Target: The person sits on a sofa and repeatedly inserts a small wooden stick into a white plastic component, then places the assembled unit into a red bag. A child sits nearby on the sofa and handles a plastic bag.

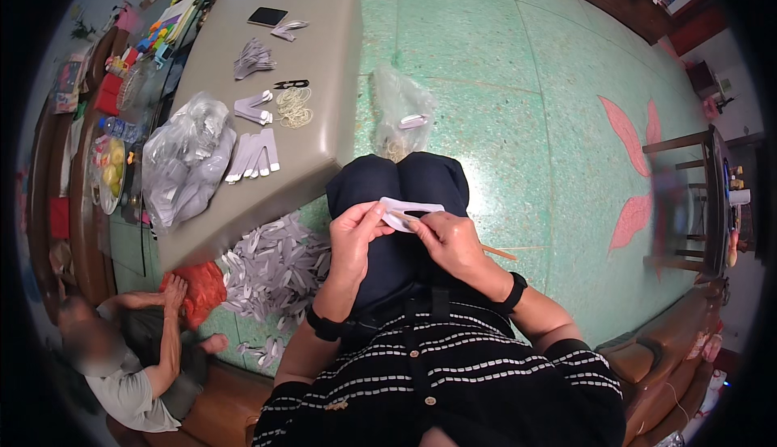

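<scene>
My left hand [358,228] pinches one end of a pale lilac fabric strip [425,207], which is bent into a loop above my lap. My right hand [449,237] holds the loop's other side together with a thin wooden stick [499,253], whose far end sticks out past the hand to the right. The stick's near tip lies against the strip, close to my left fingers. On the padded bench at the left are flat strips [255,154], folded strips [252,108], a bundle of strips [254,58], a heap of cream elastic bands [294,107] and black thread snips [291,84].
A clear plastic bag [403,107] lies on the floor before my knees. Filled plastic bags [188,162] and a phone [267,17] rest on the bench [315,34]. Left of my legs is a strip pile [279,265]; a seated person [133,350] touches a red bag [197,295].
</scene>
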Action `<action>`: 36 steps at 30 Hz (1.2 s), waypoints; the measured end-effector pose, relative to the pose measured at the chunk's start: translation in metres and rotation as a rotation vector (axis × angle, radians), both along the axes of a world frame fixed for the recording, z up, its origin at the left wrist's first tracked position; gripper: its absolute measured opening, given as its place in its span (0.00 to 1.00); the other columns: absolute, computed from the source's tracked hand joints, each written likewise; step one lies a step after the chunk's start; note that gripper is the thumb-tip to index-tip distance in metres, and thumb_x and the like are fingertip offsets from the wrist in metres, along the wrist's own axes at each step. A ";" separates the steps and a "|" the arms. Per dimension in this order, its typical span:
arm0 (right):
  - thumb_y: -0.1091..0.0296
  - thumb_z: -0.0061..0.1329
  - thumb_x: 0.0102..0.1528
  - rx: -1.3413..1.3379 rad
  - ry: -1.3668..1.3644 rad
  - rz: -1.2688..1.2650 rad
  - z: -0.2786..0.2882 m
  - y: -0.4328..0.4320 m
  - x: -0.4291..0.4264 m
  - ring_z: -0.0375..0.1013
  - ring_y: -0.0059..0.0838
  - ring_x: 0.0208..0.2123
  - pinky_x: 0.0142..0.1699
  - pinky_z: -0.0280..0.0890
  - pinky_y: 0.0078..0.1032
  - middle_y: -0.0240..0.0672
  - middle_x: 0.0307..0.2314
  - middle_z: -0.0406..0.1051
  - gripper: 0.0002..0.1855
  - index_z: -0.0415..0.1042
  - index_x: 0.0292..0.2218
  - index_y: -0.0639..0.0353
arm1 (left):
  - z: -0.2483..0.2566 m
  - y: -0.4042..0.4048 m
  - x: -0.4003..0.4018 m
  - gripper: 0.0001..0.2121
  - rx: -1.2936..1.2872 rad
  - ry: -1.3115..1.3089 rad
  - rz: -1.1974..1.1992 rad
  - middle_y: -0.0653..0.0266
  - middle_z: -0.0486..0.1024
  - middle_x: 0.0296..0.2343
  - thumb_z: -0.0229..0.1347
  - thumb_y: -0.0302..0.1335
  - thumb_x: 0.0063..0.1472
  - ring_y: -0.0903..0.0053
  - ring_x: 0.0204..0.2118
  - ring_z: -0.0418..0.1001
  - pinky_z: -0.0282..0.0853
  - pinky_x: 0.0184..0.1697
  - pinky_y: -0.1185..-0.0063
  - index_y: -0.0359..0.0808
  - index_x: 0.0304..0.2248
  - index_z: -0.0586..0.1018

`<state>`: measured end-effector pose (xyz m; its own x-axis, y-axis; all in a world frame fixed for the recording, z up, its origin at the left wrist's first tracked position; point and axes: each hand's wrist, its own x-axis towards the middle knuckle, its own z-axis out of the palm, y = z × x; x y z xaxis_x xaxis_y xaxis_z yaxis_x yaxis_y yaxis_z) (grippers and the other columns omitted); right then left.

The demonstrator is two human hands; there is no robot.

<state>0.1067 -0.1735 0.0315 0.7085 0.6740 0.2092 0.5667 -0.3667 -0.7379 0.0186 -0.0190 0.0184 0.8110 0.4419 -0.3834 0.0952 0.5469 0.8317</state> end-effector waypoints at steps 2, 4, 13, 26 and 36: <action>0.66 0.52 0.52 0.022 -0.038 0.005 0.000 0.002 -0.003 0.69 0.45 0.17 0.21 0.63 0.35 0.43 0.16 0.69 0.11 0.71 0.22 0.62 | 0.002 -0.001 0.000 0.10 0.003 -0.004 0.006 0.58 0.76 0.32 0.49 0.25 0.62 0.76 0.32 0.76 0.72 0.36 0.80 0.26 0.37 0.75; 0.66 0.51 0.52 -0.008 -0.034 -0.007 0.004 0.003 -0.001 0.69 0.44 0.17 0.21 0.63 0.34 0.43 0.16 0.68 0.11 0.70 0.22 0.62 | 0.004 -0.001 0.000 0.09 0.013 -0.004 0.013 0.57 0.76 0.32 0.49 0.25 0.62 0.76 0.32 0.76 0.72 0.36 0.80 0.26 0.37 0.75; 0.68 0.50 0.52 0.008 -0.131 0.057 0.004 0.004 -0.003 0.70 0.41 0.16 0.20 0.64 0.33 0.41 0.16 0.69 0.12 0.68 0.20 0.62 | 0.004 -0.005 0.003 0.08 0.019 -0.042 0.103 0.61 0.76 0.28 0.52 0.24 0.60 0.80 0.29 0.75 0.72 0.34 0.82 0.26 0.34 0.77; 0.66 0.51 0.53 0.049 0.157 0.045 0.001 0.009 0.004 0.71 0.45 0.20 0.25 0.65 0.33 0.45 0.19 0.70 0.11 0.73 0.26 0.66 | -0.002 -0.015 0.007 0.10 0.133 -0.105 -0.010 0.66 0.75 0.29 0.53 0.16 0.54 0.86 0.30 0.72 0.67 0.38 0.85 0.27 0.38 0.74; 0.65 0.50 0.54 0.111 0.268 -0.006 0.004 0.007 0.005 0.70 0.43 0.19 0.25 0.64 0.31 0.43 0.18 0.70 0.12 0.74 0.24 0.66 | -0.004 -0.019 0.011 0.08 0.521 -0.104 0.003 0.64 0.77 0.28 0.53 0.21 0.58 0.86 0.28 0.72 0.69 0.32 0.85 0.26 0.37 0.76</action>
